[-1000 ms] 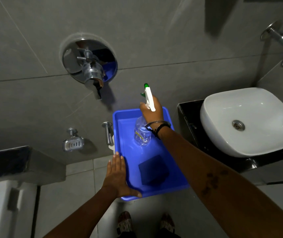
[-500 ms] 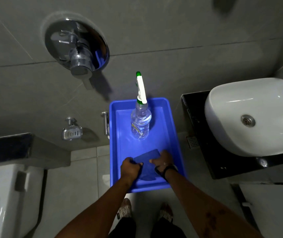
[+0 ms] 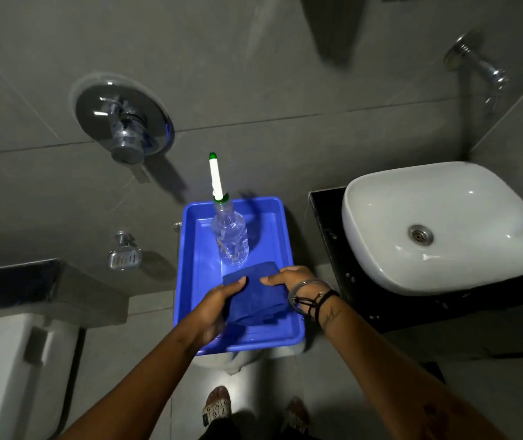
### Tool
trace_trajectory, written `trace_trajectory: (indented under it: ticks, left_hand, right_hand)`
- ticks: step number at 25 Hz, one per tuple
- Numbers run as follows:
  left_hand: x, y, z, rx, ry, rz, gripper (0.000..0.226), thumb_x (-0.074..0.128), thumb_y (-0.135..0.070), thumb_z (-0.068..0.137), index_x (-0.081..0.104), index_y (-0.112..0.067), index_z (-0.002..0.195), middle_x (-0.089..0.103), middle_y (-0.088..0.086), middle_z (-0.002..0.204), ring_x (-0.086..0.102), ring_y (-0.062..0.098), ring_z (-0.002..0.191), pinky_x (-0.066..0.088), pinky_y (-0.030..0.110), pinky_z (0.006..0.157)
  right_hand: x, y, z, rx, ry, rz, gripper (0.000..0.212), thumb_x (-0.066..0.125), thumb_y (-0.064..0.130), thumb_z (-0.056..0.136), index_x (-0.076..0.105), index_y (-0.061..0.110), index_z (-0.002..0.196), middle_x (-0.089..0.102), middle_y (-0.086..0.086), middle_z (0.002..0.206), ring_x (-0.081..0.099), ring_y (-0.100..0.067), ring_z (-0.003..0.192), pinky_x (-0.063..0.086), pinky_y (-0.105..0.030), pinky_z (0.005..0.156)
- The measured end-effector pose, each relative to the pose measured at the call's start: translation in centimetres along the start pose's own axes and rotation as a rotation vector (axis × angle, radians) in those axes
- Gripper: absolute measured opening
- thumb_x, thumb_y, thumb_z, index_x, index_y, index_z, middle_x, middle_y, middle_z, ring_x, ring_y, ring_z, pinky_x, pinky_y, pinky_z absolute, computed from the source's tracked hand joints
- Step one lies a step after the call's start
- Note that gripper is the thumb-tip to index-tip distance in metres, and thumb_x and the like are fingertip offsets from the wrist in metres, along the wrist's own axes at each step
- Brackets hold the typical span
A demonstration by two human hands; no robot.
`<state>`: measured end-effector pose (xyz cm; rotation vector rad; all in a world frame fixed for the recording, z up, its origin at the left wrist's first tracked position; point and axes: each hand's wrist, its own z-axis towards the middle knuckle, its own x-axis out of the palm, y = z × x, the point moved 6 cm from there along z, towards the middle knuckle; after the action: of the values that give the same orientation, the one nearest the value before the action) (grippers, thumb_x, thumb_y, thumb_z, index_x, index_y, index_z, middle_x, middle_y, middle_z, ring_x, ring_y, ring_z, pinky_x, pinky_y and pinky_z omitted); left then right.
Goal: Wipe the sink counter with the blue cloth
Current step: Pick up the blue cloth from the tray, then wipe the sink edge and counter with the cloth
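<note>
A folded dark blue cloth [image 3: 255,298] hangs just above the near end of a bright blue tray [image 3: 196,249]. My left hand [image 3: 218,308] grips its left edge and my right hand [image 3: 288,277] grips its right edge. A clear spray bottle [image 3: 230,236] with a white and green nozzle stands upright at the tray's far end. To the right, a white basin [image 3: 438,227] sits on a black sink counter [image 3: 326,223], apart from both hands.
Grey tiled wall behind carries a chrome shower mixer [image 3: 125,128], a soap dish [image 3: 123,257] and a tap [image 3: 479,66] above the basin. A white toilet [image 3: 6,369] stands at the left. My feet [image 3: 218,404] are below the tray.
My right hand let go of the spray bottle, which now stands in the tray. Both hands moved to the blue cloth, took hold of it and lifted it off the tray floor.
</note>
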<state>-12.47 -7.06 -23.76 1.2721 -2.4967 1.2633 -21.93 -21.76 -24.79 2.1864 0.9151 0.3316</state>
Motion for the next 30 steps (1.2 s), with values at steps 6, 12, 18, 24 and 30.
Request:
trace_trajectory:
  ticks: [6,12,18,24,30]
  left_hand:
    - [6.3,2.2,-1.1,-0.058,0.089,0.041,0.039,0.065,-0.010,0.085,0.063,0.003,0.121,0.067,0.026,0.120,0.067,0.039,0.106,0.058,0.043,0.086]
    - [8.9,5.0,0.1,0.004,-0.092,0.314,0.015,0.065,-0.001,0.085,0.069,0.006,0.098,0.074,0.023,0.088,0.073,0.031,0.067,0.059,0.033,0.055]
    - [16.2,5.0,1.7,0.527,-0.494,0.905,0.017,0.066,-0.013,0.087,0.063,-0.006,0.101,0.071,0.023,0.097,0.067,0.039,0.089,0.052,0.040,0.075]
    - [26.8,18.4,8.0,0.581,-0.026,1.628,0.097,0.066,-0.053,0.081,0.024,0.003,0.148,0.014,0.027,0.158,0.015,0.047,0.147,0.010,0.056,0.121]
    - [29.3,21.2,9.5,0.505,-0.184,1.711,0.124,0.033,-0.093,0.071,0.006,-0.004,0.153,-0.008,0.016,0.162,-0.010,0.033,0.151,-0.014,0.039,0.120]
  right_hand:
    - [-5.6,-0.7,-4.3,-0.001,-0.006,0.109,0.014,0.083,0.006,0.064,0.069,0.009,0.063,0.071,-0.007,0.073,0.069,-0.019,0.059,0.056,-0.024,0.058]
    - [-10.9,-5.1,-7.8,-0.009,-0.177,0.082,0.020,0.074,-0.001,0.074,0.060,0.011,0.066,0.062,-0.010,0.072,0.059,-0.020,0.063,0.052,-0.023,0.058]
    - [-20.8,-3.5,-10.4,-0.101,-0.308,0.124,0.004,0.062,0.003,0.083,0.062,0.007,0.085,0.061,-0.010,0.071,0.054,0.000,0.038,0.038,-0.007,0.034]
    - [-35.3,-1.9,-9.8,-0.304,-0.477,-0.111,0.004,0.064,0.000,0.080,0.067,0.003,0.078,0.067,-0.019,0.079,0.059,-0.020,0.060,0.047,-0.015,0.052]
    - [-42.1,0.8,-4.4,-0.466,-0.615,-0.436,0.033,0.066,0.030,0.084,0.064,0.006,0.106,0.063,-0.014,0.116,0.057,-0.029,0.110,0.047,-0.040,0.097]
